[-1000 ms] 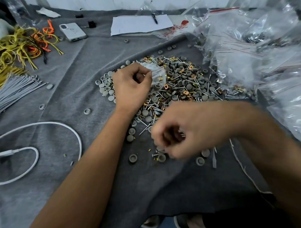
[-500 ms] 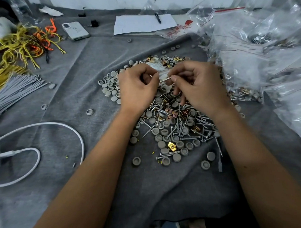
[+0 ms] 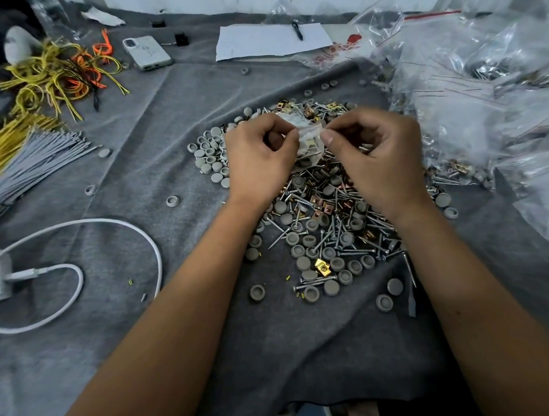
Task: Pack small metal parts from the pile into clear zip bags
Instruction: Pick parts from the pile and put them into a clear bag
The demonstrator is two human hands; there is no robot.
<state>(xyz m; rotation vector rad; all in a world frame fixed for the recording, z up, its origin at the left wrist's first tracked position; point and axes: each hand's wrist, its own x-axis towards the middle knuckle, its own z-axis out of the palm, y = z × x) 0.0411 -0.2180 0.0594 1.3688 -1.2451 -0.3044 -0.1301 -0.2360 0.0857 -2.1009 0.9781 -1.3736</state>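
Two hands meet above our pile (image 3: pixel 322 215): our left hand (image 3: pixel 259 157) pinches one edge of the small zip bag (image 3: pixel 310 137), our right hand (image 3: pixel 381 155) the other; it seems to hold a few parts.

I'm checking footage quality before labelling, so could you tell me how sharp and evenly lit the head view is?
Head view: both hands, left hand and right hand, and the zip bag are sharp, without motion blur; light is soft and even; the heap of clear bags shows white glare; wide-angle distortion bends the edges.
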